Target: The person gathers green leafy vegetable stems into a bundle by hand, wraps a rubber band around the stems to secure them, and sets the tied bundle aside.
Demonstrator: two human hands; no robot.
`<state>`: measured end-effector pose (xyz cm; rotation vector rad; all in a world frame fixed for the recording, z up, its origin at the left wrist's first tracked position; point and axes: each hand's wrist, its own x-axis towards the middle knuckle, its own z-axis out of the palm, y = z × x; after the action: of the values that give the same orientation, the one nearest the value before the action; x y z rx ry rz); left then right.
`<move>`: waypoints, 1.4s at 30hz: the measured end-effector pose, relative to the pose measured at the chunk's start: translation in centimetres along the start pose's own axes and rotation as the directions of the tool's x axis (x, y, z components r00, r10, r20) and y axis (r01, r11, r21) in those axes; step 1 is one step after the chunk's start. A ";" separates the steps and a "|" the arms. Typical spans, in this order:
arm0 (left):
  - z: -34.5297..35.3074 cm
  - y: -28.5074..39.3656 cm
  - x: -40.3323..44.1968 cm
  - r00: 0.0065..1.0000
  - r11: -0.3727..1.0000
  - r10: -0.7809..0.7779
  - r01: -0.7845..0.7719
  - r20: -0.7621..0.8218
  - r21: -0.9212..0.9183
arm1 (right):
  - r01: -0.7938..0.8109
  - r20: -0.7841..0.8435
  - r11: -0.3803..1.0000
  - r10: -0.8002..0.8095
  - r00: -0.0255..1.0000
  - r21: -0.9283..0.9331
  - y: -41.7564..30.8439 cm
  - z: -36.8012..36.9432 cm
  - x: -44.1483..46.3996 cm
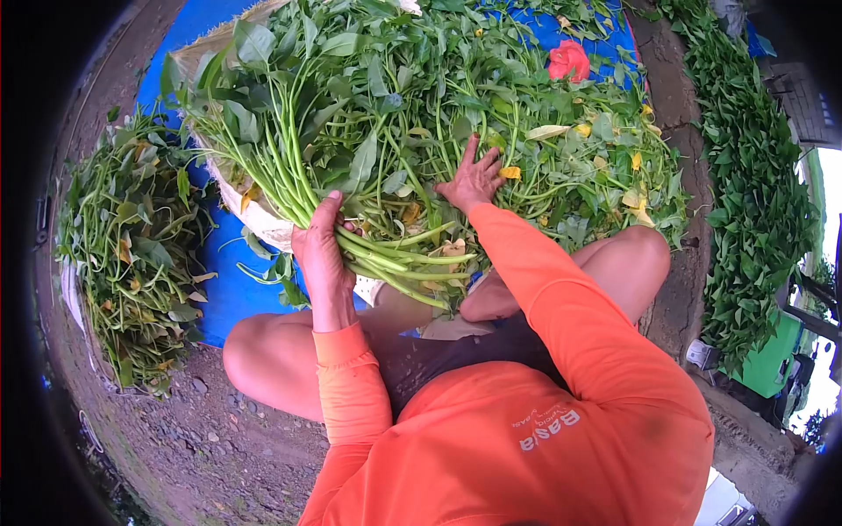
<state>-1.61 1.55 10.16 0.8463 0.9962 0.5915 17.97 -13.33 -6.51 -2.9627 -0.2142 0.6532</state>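
Left hand (pixel 321 250) wrapped round a bunch of green stems (pixel 296 175), held over the near edge of the leafy pile (pixel 421 92). Right hand (pixel 474 181), fingers spread, rests farther in on the pile; no hold evident. Recommended: grip without crushing, level the butt ends, ease tangled stems free. Red item (pixel 569 60) lies beyond.

A blue sheet (pixel 230 298) covers part of the pebbly ground (pixel 232 447), with bright daylight near a green box (pixel 772 355).

The green-stemmed bunch (pixel 296 175) (leafy at one end) slants across loose greens (pixel 430 83).
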 end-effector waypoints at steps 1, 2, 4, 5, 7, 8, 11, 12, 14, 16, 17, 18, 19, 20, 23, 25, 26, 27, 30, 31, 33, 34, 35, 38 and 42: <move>0.1 -0.1 0.3 1.000 1.000 -0.017 0.017 -0.008 0.010 | 0.001 0.000 1.000 -0.001 1.000 0.018 0.2 0.0 0.2; 0.3 -0.1 0.6 1.000 1.000 -0.016 0.016 -0.004 0.002 | -0.005 0.028 0.997 0.003 1.000 0.075 0.5 -0.3 0.8; 0.7 -0.1 0.8 1.000 1.000 -0.018 0.018 -0.001 -0.017 | -0.023 0.088 0.983 0.007 0.996 0.183 1.5 -1.1 2.3; 0.8 -0.1 0.9 1.000 1.000 -0.017 0.017 -0.005 -0.015 | -0.008 0.034 0.983 0.002 0.999 0.182 2.0 -1.7 2.5; 1.3 -0.1 1.0 1.000 1.000 -0.016 0.016 -0.002 -0.016 | -0.013 0.082 0.934 -0.018 0.996 0.357 3.7 -3.9 2.8; 1.6 -0.2 1.0 1.000 1.000 -0.015 0.015 0.002 -0.020 | -0.017 0.100 0.898 -0.031 0.994 0.439 4.6 -5.0 3.0; 2.0 -0.3 1.0 1.000 1.000 -0.007 0.007 0.030 -0.029 | 0.279 -0.213 0.660 -0.180 0.960 0.698 8.7 -5.0 6.5; 2.2 -0.3 1.0 0.999 1.000 0.000 0.001 0.039 -0.027 | 0.245 -0.145 0.515 -0.227 0.963 0.822 8.6 -8.5 4.9; 2.0 -0.7 1.3 0.998 0.999 -0.008 0.011 0.063 -0.047 | 0.148 -0.045 0.253 -0.372 0.927 0.956 9.2 -14.1 2.7; 2.4 -0.4 0.6 0.996 0.998 -0.037 0.040 0.075 -0.041 | -0.053 0.099 0.120 -0.427 0.899 0.991 10.1 -18.8 -0.1; 2.6 -0.2 0.3 0.996 0.999 -0.040 0.042 0.074 -0.025 | -0.091 0.142 0.137 -0.429 0.892 0.986 11.7 -19.2 0.6; 2.6 -0.1 0.2 0.995 0.999 -0.046 0.048 0.085 -0.022 | -0.131 0.185 0.153 -0.432 0.883 0.980 13.6 -19.2 2.1; 2.5 -0.2 0.2 0.995 0.998 -0.051 0.053 0.091 -0.019 | -0.173 0.231 0.169 -0.433 0.871 0.970 15.0 -19.4 2.4; 2.4 -0.3 0.3 0.994 0.998 -0.058 0.059 0.093 -0.013 | -0.175 0.233 0.181 -0.379 0.896 0.968 16.4 -19.1 2.3; 2.0 -0.1 0.3 0.993 0.999 -0.035 0.036 0.109 -0.008 | -0.214 0.253 0.280 -0.112 0.961 0.936 20.8 -17.0 2.6; 0.9 -0.5 1.0 0.992 0.999 -0.045 0.045 0.115 0.002 | -0.306 0.155 0.475 0.330 0.931 0.825 27.8 -13.0 5.9; 0.8 -0.4 1.1 0.993 0.999 -0.040 0.041 0.113 -0.001 | -0.320 0.018 0.575 0.469 0.883 0.753 30.2 -11.9 6.7; 0.7 -0.4 1.1 0.993 0.999 -0.039 0.040 0.114 -0.002 | -0.202 -0.192 0.699 0.441 0.877 0.686 29.8 -12.3 6.8; 0.7 -0.8 0.9 0.994 0.998 -0.064 0.064 0.087 0.001 | 0.059 -0.570 0.891 0.235 0.787 0.450 29.3 -13.7 5.0; 1.1 -0.8 0.7 0.996 0.998 -0.059 0.058 0.073 0.010 | 0.142 -0.576 0.876 0.172 0.799 0.460 27.8 -14.5 4.4; 1.5 -0.8 0.8 0.994 0.998 -0.068 0.067 0.083 0.020 | 0.227 -0.524 0.842 0.076 0.848 0.490 25.4 -13.5 3.6; 1.5 -0.8 0.8 0.994 0.997 -0.074 0.071 0.086 0.027 | 0.229 -0.465 0.831 0.039 0.884 0.507 24.4 -12.7 3.2; 1.7 -0.8 0.7 0.993 0.998 -0.062 0.058 0.104 0.035 | 0.235 -0.407 0.819 -0.002 0.913 0.523 23.1 -11.9 3.0; 1.8 -0.7 1.0 0.991 0.997 -0.046 0.039 0.122 0.060 | 0.323 -0.227 0.849 -0.247 0.942 0.419 18.1 -9.5 0.7; 1.7 -0.5 0.8 0.991 0.996 -0.058 0.049 0.119 0.081 | 0.144 -0.148 0.983 -0.127 0.981 0.110 13.7 -6.8 0.2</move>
<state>0.30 1.32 9.82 0.9109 0.9327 0.4528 22.62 -27.28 -2.23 -2.8325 -0.3485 0.4225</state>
